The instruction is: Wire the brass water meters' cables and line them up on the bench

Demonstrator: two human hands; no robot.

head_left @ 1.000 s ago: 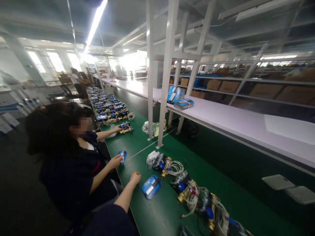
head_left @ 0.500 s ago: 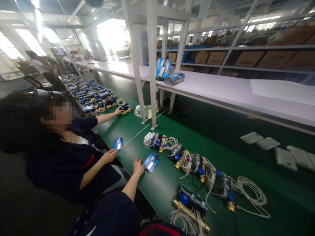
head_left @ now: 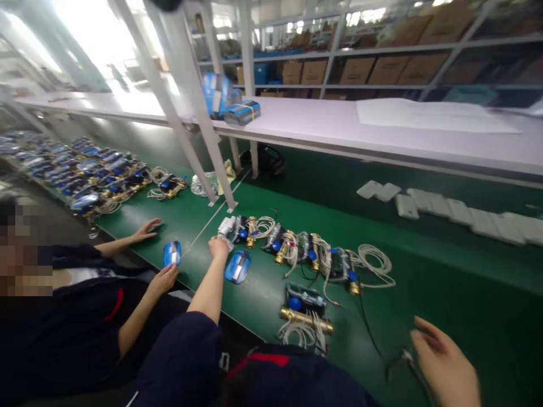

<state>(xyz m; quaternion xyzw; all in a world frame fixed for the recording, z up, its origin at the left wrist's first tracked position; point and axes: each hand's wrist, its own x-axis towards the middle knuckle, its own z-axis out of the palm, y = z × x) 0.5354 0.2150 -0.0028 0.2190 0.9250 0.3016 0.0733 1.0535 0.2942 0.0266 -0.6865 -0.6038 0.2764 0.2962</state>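
My left hand (head_left: 218, 247) reaches across the bench with its fingers curled against a crumpled-looking white piece (head_left: 227, 227), whose kind I cannot make out. That piece lies beside a dark meter with brass fittings (head_left: 241, 229). Just right of my left wrist, a blue face plate (head_left: 238, 267) lies flat. My right hand (head_left: 445, 359) is at the lower right, blurred, its fingers apart and nothing seen in them. Close to it is a black cable with a metallic end (head_left: 407, 357). Several brass-pipe meters with coiled pale cables (head_left: 305, 249) lie between my hands.
A co-worker's hand (head_left: 166, 278) on the left holds another blue plate (head_left: 172, 254); their other hand (head_left: 146, 230) is over the bench. Many meters (head_left: 93, 169) crowd the far left. White covers (head_left: 449, 209) line the back right. A shelf (head_left: 314, 118) on posts overhangs the bench.
The view has swung right. My left hand has moved off the blue plate to the white piece. My right hand has come into view. The co-worker's far hand has left a meter.
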